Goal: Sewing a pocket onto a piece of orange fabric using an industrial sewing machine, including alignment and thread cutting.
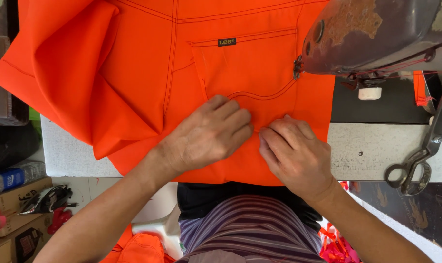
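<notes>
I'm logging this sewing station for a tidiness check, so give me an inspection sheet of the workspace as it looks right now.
Surface: pale speckled worktable, mostly covered by cloth.
Job's things: bright orange stitched fabric garment with a sewn pocket, spread flat; rusty dark metal sewing machine head at its right edge.
Clutter: large worn metal scissors on the table's right side.
Hands: left hand and right hand both press fingertips on the garment below the pocket.
Cables: nothing seen.
Surroundings: cardboard boxes on the floor, left.

Small dark rectangular label on orange pocket edge, brown cardboard boxes lower left, blue-labelled bottle
</notes>
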